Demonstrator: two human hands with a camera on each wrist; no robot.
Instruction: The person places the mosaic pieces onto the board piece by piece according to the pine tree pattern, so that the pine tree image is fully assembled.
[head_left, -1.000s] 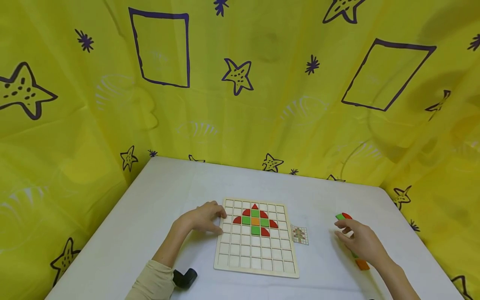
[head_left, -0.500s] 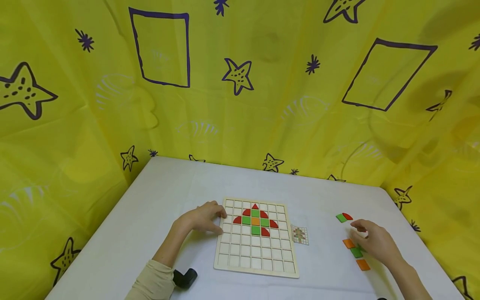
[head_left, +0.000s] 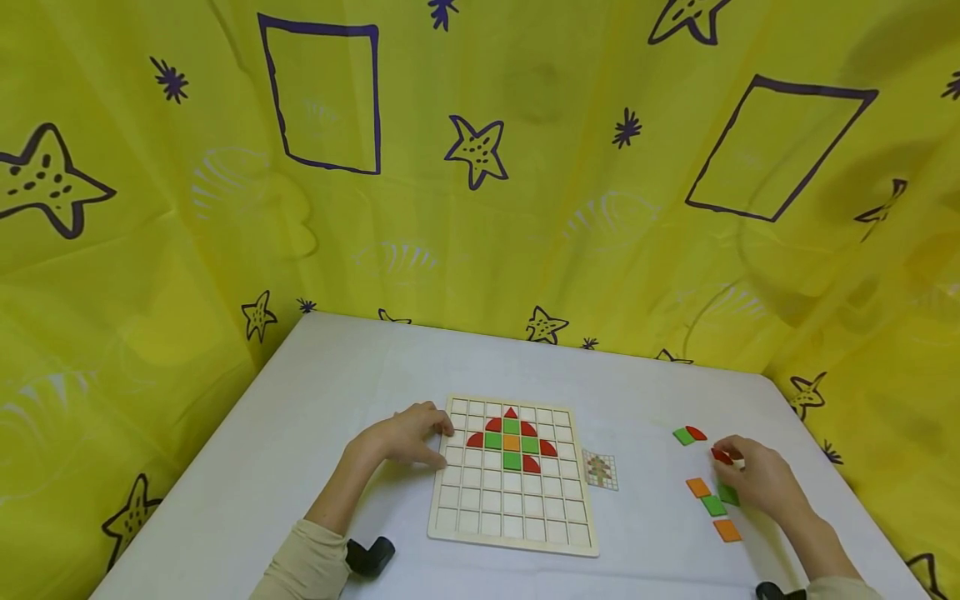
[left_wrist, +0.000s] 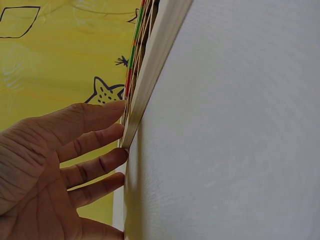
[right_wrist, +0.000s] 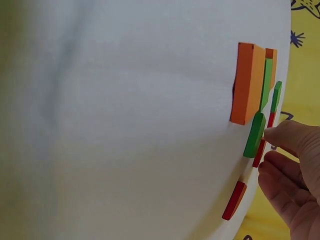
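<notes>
My right hand [head_left: 761, 475] pinches a red rounded tile [head_left: 722, 456] at its fingertips, right of the board. Beneath that hand lies a green tile [head_left: 727, 494], partly covered in the head view. In the right wrist view the thumb is close by a green tile [right_wrist: 255, 135], and another red tile [right_wrist: 234, 201] rests on the table. My left hand [head_left: 408, 435], fingers extended, touches the left edge of the wooden grid board [head_left: 517, 545]. Red, green and one orange tile [head_left: 511, 443] fill some cells in its upper half, in a tree-like shape.
A small printed pattern card [head_left: 602, 471] lies against the board's right edge. Loose tiles lie on the white table [head_left: 645, 533]: a green tile [head_left: 684, 436] beside a red one, and an orange tile [head_left: 727, 531] nearest the front. A yellow curtain [head_left: 420, 208] surrounds the table.
My right hand has moved back to the right from over the loose tiles, uncovering several of them, and now holds a red tile. The left hand has stayed at the board's edge.
</notes>
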